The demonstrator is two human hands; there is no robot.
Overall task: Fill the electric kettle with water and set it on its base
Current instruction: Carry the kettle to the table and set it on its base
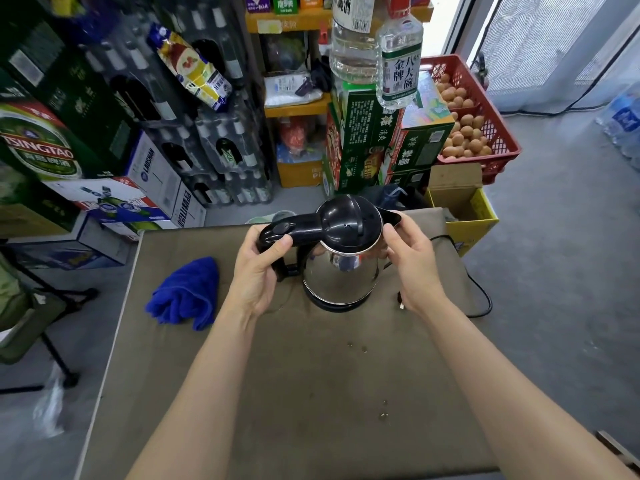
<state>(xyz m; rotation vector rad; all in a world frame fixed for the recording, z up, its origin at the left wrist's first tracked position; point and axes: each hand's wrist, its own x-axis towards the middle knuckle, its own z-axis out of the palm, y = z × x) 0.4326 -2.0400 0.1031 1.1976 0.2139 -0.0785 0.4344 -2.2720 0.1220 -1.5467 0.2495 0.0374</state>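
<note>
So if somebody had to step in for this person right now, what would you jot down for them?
Left hand: closed on the handle of the kettle.
Right hand: fingers at the rim, near the spout.
The kettle's lid is shut; it looks seated on its black base on the table.
Done: cannot tell if it holds water.
Left: check the fill, plug in the loose plug.

Brown table (311, 393) carrying kettle, cloth and cord
A steel kettle (341, 271) is sitting on its black base (337, 304); a blue cloth (185, 294) is lying left, a black cord (481, 289) trailing right.
</note>
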